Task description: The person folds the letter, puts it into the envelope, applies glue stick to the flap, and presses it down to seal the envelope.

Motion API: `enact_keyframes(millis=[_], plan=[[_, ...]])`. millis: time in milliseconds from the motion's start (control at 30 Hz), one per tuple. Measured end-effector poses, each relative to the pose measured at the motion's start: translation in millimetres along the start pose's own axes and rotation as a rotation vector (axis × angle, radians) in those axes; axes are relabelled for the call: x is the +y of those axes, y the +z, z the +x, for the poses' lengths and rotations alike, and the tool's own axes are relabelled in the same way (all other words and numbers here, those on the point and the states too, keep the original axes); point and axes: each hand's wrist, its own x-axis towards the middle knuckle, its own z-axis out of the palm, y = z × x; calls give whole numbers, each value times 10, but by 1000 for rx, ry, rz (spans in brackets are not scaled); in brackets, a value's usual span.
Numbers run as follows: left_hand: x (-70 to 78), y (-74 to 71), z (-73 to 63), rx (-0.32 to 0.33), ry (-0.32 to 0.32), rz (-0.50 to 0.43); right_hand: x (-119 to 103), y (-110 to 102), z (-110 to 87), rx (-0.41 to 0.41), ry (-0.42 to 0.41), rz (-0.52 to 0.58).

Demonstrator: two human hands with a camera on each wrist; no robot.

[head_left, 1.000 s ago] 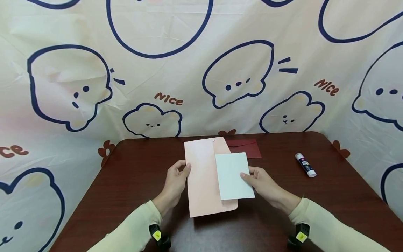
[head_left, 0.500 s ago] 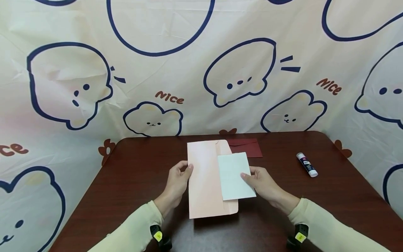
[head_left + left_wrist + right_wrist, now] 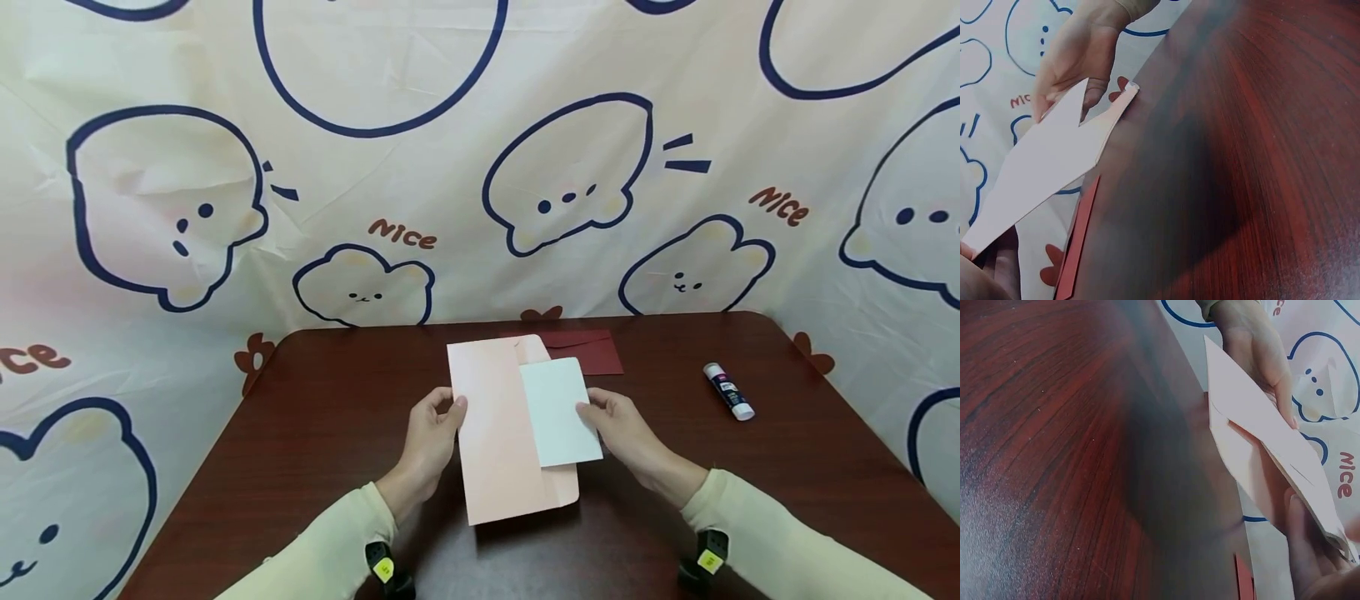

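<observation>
A pale pink envelope [image 3: 495,433] is held up over the table, its flap side to the right. My left hand [image 3: 431,437] pinches its left edge, thumb on the front. A light blue card [image 3: 562,417] overlaps the flap, with its left side at the envelope's opening and the part beyond hidden. With thumb in front and fingers behind, my right hand [image 3: 622,425] grips the card's right edge. In the left wrist view the card and envelope [image 3: 1029,175] appear from below as pale sheets; in the right wrist view the envelope [image 3: 1241,450] is seen nearly edge-on.
Behind the pink envelope, a dark red envelope [image 3: 585,352] lies at the table's far edge. A glue stick [image 3: 729,392] lies to the right on the brown table [image 3: 337,375]. A cartoon-printed cloth [image 3: 450,183] hangs behind the table.
The card has slid left relative to the pink envelope, so less of it shows. The envelope has shifted a little right and tilted, and the hands have come slightly closer together.
</observation>
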Motion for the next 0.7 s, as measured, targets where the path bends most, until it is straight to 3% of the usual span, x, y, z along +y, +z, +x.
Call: enact_keyframes(millis=[100, 400, 700], plan=[[-6, 13, 6, 16, -2, -15, -2, 1, -1, 7, -5, 13], [-38, 59, 7, 17, -12, -31, 51, 18, 25, -111, -87, -5], [-73, 104, -22, -6, 7, -43, 26, 81, 41, -74, -76, -11]])
